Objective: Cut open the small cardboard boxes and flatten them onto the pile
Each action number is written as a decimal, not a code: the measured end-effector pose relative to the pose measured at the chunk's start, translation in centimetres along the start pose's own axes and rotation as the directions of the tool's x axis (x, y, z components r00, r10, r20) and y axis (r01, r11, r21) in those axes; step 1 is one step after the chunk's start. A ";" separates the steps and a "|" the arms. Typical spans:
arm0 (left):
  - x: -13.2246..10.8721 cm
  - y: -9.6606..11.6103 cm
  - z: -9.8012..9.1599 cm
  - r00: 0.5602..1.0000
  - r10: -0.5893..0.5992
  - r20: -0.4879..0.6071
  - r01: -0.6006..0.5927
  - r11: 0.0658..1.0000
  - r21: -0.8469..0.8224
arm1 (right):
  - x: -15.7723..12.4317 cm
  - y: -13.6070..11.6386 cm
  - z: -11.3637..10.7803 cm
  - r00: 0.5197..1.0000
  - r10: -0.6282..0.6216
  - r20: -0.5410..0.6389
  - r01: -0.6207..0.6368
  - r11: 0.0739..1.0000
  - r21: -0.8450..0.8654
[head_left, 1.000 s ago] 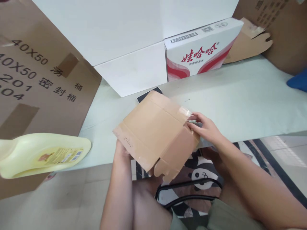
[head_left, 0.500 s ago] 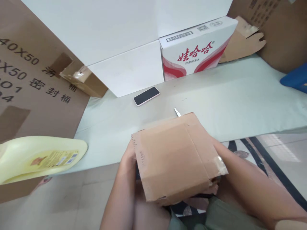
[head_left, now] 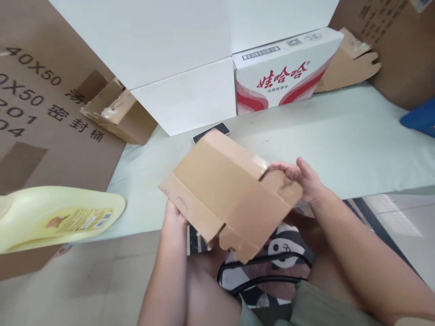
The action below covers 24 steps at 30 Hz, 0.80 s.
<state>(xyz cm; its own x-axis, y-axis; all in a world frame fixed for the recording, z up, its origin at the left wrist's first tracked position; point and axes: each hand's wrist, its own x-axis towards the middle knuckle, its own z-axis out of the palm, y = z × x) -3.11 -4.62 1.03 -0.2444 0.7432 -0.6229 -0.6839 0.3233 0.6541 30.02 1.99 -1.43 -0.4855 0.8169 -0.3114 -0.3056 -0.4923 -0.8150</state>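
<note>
A small brown cardboard box (head_left: 217, 181) with unfolded flaps is held tilted above my lap. My left hand (head_left: 176, 213) grips its left edge from below, and the fingers under the cardboard are mostly hidden. At the right side, my right hand (head_left: 304, 179) has its thumb raised off the cardboard and its fingers stretched out against a side flap (head_left: 280, 183). Clear tape shines near that flap. Behind the box's far corner lies a phone (head_left: 220, 128), partly covered by it.
A pale yellow bottle (head_left: 68, 219) lies at the left table edge. White cartons (head_left: 190, 102) and a red-and-white carton (head_left: 285, 86) line the back. An open cardboard box (head_left: 136, 120) is at back left, a blue object (head_left: 421, 117) at far right. Below is a stool (head_left: 285, 249).
The cardboard box has been turned and tilted, with its flaps now spread. My right hand has come out from beneath it to its right side. A pen on the table is now hidden.
</note>
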 end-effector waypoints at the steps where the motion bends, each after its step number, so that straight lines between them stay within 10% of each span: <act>1: 0.1 0.2 -0.1 1.000 0.020 -0.023 -0.021 0.999 -0.034 | -0.1 0.2 -0.1 1.000 -0.022 0.002 0.022 1.000 -0.007; 7: 0.1 0.2 -0.6 0.970 0.243 0.007 -0.235 0.943 -0.237 | -0.1 2.4 1.9 0.979 0.026 -0.204 -0.030 0.999 -0.015; 12: -0.8 -0.2 -0.3 0.935 0.315 0.166 -0.278 0.937 -0.210 | -1.1 2.7 3.0 0.884 -0.190 -0.426 0.152 0.981 -0.121; 19: -0.6 -2.1 1.9 0.941 0.253 0.223 -0.237 0.967 -0.097 | -6.2 4.1 2.8 0.932 -0.115 -0.342 0.059 0.984 -0.170; 22: -0.9 -2.5 2.6 0.947 0.136 0.292 -0.146 0.989 0.014 | -10.0 3.6 0.6 0.849 -0.204 -0.487 0.119 0.972 -0.201; 24: -1.0 -2.5 2.7 0.948 0.090 0.307 -0.118 0.990 0.073 | -12.4 2.1 -1.9 0.704 -0.319 -0.634 0.207 0.947 -0.246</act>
<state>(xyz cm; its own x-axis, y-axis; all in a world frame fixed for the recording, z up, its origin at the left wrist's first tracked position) 0.70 -4.61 1.17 -0.0826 0.9130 -0.3995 -0.5981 0.2752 0.7527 36.93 -8.58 -0.25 0.2750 0.9230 -0.2693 -0.1881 -0.2230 -0.9565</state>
